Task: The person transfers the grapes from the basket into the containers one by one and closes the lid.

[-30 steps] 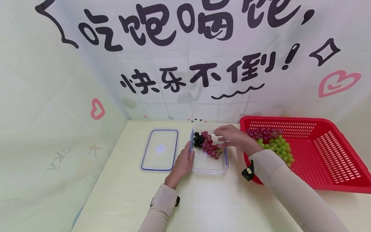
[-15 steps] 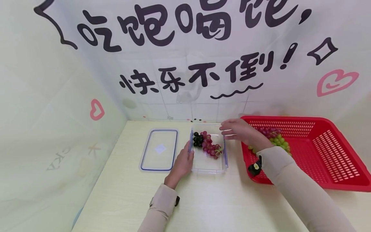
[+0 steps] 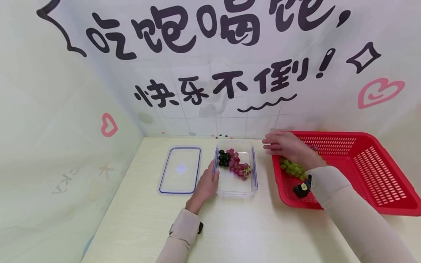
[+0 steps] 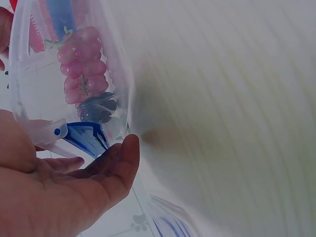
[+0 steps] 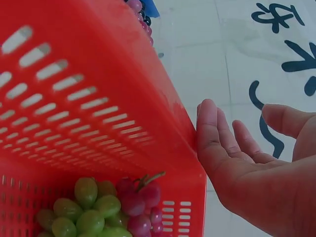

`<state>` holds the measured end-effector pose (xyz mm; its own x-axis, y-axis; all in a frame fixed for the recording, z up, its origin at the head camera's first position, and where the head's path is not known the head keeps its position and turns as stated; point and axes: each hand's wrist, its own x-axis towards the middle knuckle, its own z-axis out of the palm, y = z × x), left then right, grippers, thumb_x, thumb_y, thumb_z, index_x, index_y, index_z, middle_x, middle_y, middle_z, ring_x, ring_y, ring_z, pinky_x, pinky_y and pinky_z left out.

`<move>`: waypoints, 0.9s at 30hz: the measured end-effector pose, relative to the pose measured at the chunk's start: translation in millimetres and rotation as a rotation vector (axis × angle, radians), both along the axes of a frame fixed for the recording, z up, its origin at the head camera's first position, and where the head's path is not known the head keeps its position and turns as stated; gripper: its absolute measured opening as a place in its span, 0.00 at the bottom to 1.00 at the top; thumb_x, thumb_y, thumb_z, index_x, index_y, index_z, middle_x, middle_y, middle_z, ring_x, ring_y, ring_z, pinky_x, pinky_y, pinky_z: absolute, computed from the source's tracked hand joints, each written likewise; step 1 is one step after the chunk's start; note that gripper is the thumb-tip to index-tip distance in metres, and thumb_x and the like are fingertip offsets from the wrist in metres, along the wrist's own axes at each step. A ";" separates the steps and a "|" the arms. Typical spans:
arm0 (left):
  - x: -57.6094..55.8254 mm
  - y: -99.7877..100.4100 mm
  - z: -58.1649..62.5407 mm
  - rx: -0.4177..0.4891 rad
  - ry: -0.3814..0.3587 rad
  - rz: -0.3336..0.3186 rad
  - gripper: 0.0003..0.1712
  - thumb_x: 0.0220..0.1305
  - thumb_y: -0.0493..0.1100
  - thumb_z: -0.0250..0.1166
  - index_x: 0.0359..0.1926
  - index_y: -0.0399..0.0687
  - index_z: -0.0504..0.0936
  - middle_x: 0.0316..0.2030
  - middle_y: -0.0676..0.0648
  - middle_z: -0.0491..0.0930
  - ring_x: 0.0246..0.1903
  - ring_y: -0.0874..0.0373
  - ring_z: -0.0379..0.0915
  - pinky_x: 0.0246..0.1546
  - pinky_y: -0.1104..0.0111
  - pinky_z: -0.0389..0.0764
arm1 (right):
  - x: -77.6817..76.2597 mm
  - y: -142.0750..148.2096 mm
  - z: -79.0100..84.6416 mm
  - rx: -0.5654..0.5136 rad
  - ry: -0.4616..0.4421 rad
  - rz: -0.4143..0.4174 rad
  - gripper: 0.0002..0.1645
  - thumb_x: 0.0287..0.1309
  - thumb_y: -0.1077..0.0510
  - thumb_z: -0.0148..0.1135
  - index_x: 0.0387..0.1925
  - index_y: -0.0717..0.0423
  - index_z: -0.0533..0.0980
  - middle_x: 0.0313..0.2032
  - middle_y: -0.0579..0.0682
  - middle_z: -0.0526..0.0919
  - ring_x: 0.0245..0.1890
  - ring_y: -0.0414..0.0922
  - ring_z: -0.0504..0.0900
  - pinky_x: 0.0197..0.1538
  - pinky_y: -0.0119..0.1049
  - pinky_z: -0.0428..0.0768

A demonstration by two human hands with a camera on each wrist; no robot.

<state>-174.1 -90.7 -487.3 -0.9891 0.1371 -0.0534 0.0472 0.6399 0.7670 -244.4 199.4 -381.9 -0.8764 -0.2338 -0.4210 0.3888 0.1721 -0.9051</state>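
Note:
A clear plastic food container (image 3: 235,188) with blue-edged sides stands on the table. Inside it lie a small bunch of black grapes (image 3: 224,159) and a bunch of red grapes (image 3: 239,167) with a green stem. My left hand (image 3: 206,184) holds the container's left side, fingers by the blue clip flap (image 4: 86,138) in the left wrist view. My right hand (image 3: 289,146) is above the left rim of a red basket (image 3: 358,182), fingers loosely extended and holding nothing. Below it in the basket lie green grapes (image 5: 91,212) and red-purple grapes (image 5: 140,202), partly hidden in the head view.
Left of the container a clear lid (image 3: 180,170) with a blue seal lies flat on the pale table (image 3: 230,230). A printed curtain (image 3: 197,128) closes off the back, and another sheet hangs along the left side.
My right hand has moved away from the red grapes in the container, rightward to over the basket's left rim. My left hand stays at the container's left side.

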 end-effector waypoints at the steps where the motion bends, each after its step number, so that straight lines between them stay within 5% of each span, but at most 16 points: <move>1: 0.2 -0.1 0.0 0.001 0.000 0.000 0.32 0.79 0.42 0.45 0.76 0.35 0.50 0.67 0.28 0.66 0.67 0.36 0.63 0.67 0.45 0.66 | 0.1 2.7 0.2 -0.007 0.000 -0.004 0.33 0.74 0.52 0.51 0.73 0.60 0.58 0.68 0.64 0.67 0.52 0.45 0.82 0.61 0.41 0.78; 5: 0.6 -0.2 -0.3 0.000 0.001 0.000 0.32 0.79 0.42 0.45 0.77 0.35 0.50 0.66 0.28 0.67 0.66 0.36 0.64 0.67 0.45 0.66 | 0.5 13.9 -0.4 -0.019 0.006 -0.011 0.34 0.75 0.52 0.49 0.74 0.61 0.56 0.65 0.61 0.70 0.47 0.40 0.83 0.57 0.38 0.81; 14: 1.6 -1.0 -2.1 -0.010 0.008 -0.004 0.32 0.79 0.43 0.45 0.76 0.35 0.50 0.64 0.27 0.68 0.65 0.36 0.66 0.65 0.45 0.68 | 1.2 43.1 -2.6 0.009 0.001 -0.029 0.36 0.74 0.48 0.51 0.74 0.59 0.55 0.68 0.60 0.65 0.56 0.45 0.79 0.60 0.38 0.79; 21: 1.1 -1.6 -0.9 -0.008 0.024 -0.010 0.32 0.79 0.42 0.45 0.76 0.34 0.50 0.63 0.27 0.69 0.62 0.36 0.68 0.64 0.44 0.69 | -0.1 76.0 -5.5 -0.002 -0.003 -0.049 0.39 0.74 0.45 0.50 0.76 0.59 0.53 0.48 0.37 0.80 0.51 0.37 0.80 0.58 0.34 0.80; 27: -0.3 -1.4 -0.7 -0.008 0.030 -0.014 0.32 0.78 0.42 0.46 0.76 0.33 0.50 0.62 0.27 0.70 0.60 0.38 0.70 0.63 0.45 0.70 | 0.0 97.8 -8.5 0.020 -0.028 -0.112 0.40 0.73 0.44 0.51 0.75 0.58 0.54 0.41 0.32 0.80 0.47 0.35 0.81 0.56 0.33 0.81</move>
<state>-174.4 -92.1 -488.0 -0.9882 0.1509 -0.0253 0.0791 0.6454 0.7597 -244.4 297.2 -390.4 -0.8845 -0.1267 -0.4489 0.4313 0.1443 -0.8906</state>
